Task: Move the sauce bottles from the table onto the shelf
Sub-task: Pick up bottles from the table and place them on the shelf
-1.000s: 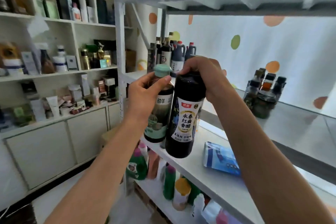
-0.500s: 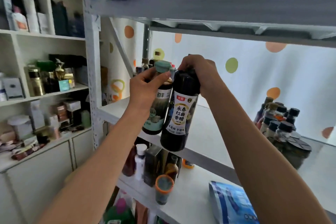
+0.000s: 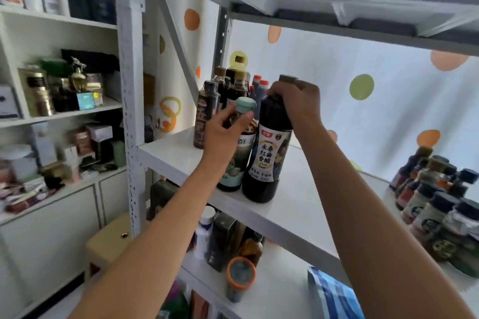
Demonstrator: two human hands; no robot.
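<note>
Both bottles look set on the shelf (image 3: 293, 217), not yet released. The left hand (image 3: 223, 134) grips the green-capped bottle (image 3: 237, 163); the right hand (image 3: 298, 101) grips the vinegar bottle (image 3: 267, 160). Whether more remain on the surface can't be told.

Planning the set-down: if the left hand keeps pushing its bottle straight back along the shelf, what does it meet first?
Probably the cluster of dark bottles standing at the back left of the shelf. The left hand with the teal-capped bottle points toward them; the gap's depth is unclear.
</note>
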